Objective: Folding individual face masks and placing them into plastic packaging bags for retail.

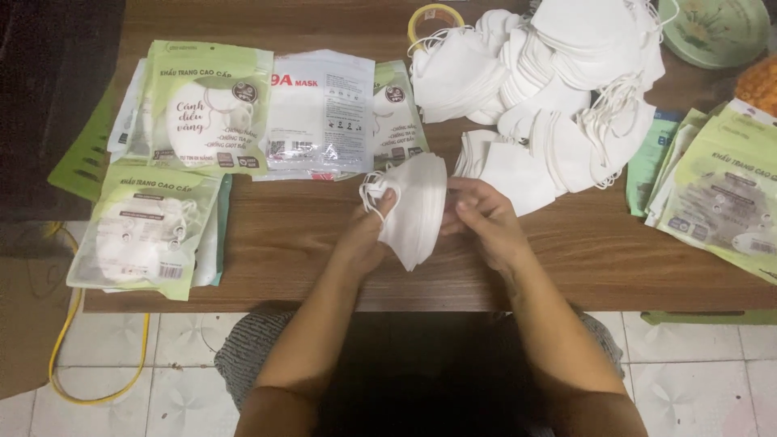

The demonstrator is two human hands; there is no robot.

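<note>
A stack of folded white face masks (417,206) is held upright between both hands above the wooden table (291,243). My left hand (364,235) grips the stack's left side, with the ear loops hanging by its thumb. My right hand (486,218) presses the stack's right side with its fingers. A large loose pile of white masks (550,81) lies just behind, at the back right of the table.
Filled green-and-clear mask packets (202,105) lie at the left, another packet (150,235) near the front left edge. Flat green packets (720,194) are stacked at the right. A tape roll (435,16) and a round green plate (712,28) sit at the back. A yellow cable (73,324) runs across the tiled floor.
</note>
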